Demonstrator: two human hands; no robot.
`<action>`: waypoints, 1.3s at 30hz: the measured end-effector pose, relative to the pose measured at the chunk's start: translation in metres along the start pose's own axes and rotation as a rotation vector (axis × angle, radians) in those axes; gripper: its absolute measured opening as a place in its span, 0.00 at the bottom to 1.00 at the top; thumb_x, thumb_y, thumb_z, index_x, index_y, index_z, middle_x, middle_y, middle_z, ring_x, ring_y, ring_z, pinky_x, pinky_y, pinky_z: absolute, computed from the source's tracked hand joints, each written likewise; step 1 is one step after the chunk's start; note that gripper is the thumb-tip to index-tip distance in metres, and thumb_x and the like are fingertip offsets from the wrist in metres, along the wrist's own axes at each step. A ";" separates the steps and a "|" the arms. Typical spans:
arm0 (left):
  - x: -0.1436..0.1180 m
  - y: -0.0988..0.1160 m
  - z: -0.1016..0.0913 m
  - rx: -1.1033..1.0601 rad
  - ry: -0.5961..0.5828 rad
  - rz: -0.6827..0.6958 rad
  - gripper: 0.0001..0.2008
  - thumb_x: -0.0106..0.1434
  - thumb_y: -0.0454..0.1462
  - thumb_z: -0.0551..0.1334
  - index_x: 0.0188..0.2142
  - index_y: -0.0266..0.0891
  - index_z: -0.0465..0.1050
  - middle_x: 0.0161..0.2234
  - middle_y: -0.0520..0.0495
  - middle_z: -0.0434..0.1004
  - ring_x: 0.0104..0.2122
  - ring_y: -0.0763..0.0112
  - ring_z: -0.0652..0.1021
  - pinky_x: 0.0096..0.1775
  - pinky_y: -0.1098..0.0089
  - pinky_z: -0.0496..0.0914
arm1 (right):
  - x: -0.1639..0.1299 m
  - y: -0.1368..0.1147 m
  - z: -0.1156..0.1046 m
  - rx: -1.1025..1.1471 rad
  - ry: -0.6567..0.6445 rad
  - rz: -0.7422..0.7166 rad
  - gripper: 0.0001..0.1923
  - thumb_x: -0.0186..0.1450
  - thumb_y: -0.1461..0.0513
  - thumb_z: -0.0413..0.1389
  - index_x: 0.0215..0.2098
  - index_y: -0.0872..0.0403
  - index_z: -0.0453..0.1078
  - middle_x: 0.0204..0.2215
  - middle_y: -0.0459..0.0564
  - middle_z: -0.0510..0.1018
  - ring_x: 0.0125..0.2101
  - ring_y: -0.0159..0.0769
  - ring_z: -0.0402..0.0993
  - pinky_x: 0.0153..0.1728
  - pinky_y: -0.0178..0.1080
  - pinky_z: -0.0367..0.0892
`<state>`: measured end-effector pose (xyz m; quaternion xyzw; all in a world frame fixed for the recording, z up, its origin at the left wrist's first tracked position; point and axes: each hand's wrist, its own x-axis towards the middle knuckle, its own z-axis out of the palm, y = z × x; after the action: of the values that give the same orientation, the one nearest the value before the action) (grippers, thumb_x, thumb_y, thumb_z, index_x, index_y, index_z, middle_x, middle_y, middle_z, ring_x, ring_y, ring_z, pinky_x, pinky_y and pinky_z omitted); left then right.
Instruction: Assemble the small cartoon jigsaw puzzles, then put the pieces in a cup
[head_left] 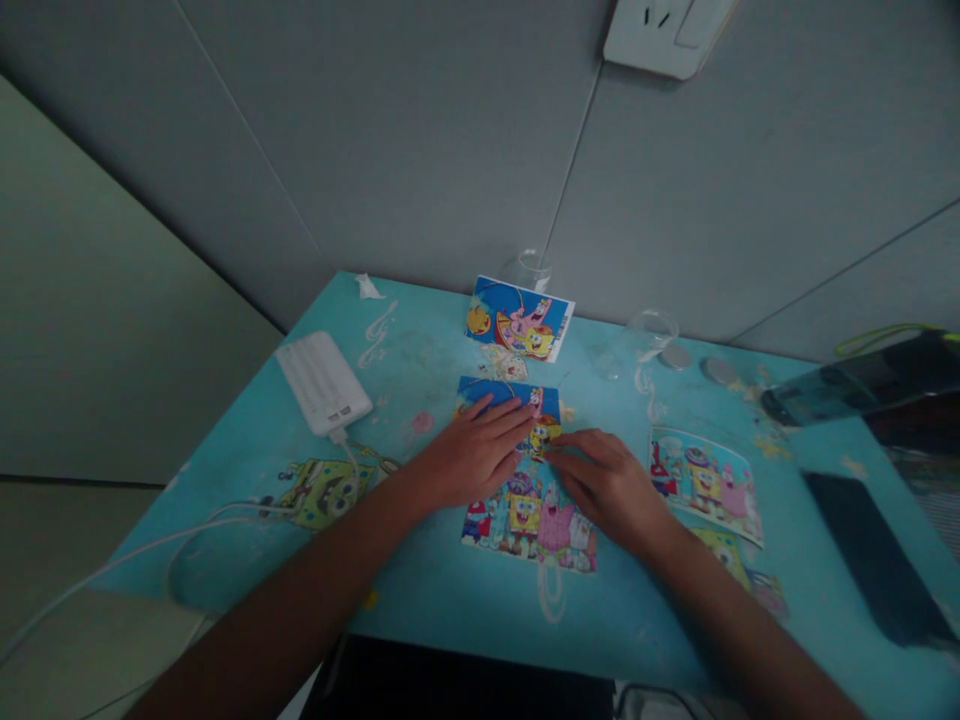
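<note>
Worktop [420,600]: 2 bare hands at work between the near and far edges, over 2 printed pictures lying flat. The blue picture [545,432] lies on the far-edge side; the group picture [529,520] lies nearer the near edge. The hands obscure part of the boundary, so whether the 2 are joined cannot be told.

Left hand [484,452]: palm down across the blue picture, fingers extended and slightly spread; grip loose, nothing seen held. Right hand [604,480]: fingers drawn together, tips at the right side of the blue picture; cannot tell whether this grip has closed on anything.

Step in hand, as judged: steadying the blue picture with 1 hand while the other adjusts its side. The next move appears to call for light fingertip pressure there, with the left palm kept flat so that nothing shifts.

Surroundings: a blue card [517,320] near the far edge, in front of a clear cup [534,268]; a group card [706,483] towards the right edge, with a dark phone [874,555] beyond it; a white power bank [324,385] near the left edge
</note>
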<state>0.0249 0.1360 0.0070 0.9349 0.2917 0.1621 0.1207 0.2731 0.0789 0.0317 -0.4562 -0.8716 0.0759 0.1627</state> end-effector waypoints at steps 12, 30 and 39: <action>0.001 0.001 -0.004 -0.006 -0.002 0.014 0.22 0.73 0.38 0.50 0.65 0.41 0.62 0.68 0.43 0.59 0.68 0.60 0.60 0.67 0.49 0.51 | 0.014 -0.011 0.006 -0.113 0.001 0.171 0.09 0.70 0.57 0.58 0.44 0.49 0.78 0.40 0.53 0.77 0.41 0.43 0.72 0.43 0.44 0.66; -0.002 -0.004 -0.006 0.016 -0.041 0.073 0.23 0.73 0.39 0.51 0.66 0.43 0.60 0.70 0.45 0.55 0.69 0.60 0.57 0.67 0.49 0.48 | 0.035 -0.017 -0.002 -0.114 -0.154 0.254 0.07 0.68 0.56 0.60 0.38 0.51 0.75 0.37 0.51 0.80 0.38 0.41 0.76 0.40 0.41 0.65; -0.003 -0.009 -0.002 0.039 -0.038 0.083 0.22 0.73 0.39 0.52 0.65 0.46 0.63 0.70 0.48 0.53 0.69 0.60 0.56 0.67 0.49 0.47 | 0.042 -0.006 0.003 0.031 -0.239 0.399 0.09 0.65 0.55 0.62 0.35 0.52 0.76 0.33 0.50 0.81 0.34 0.39 0.77 0.37 0.37 0.65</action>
<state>0.0172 0.1413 0.0057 0.9512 0.2535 0.1435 0.1014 0.2456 0.1101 0.0395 -0.6047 -0.7759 0.1732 0.0471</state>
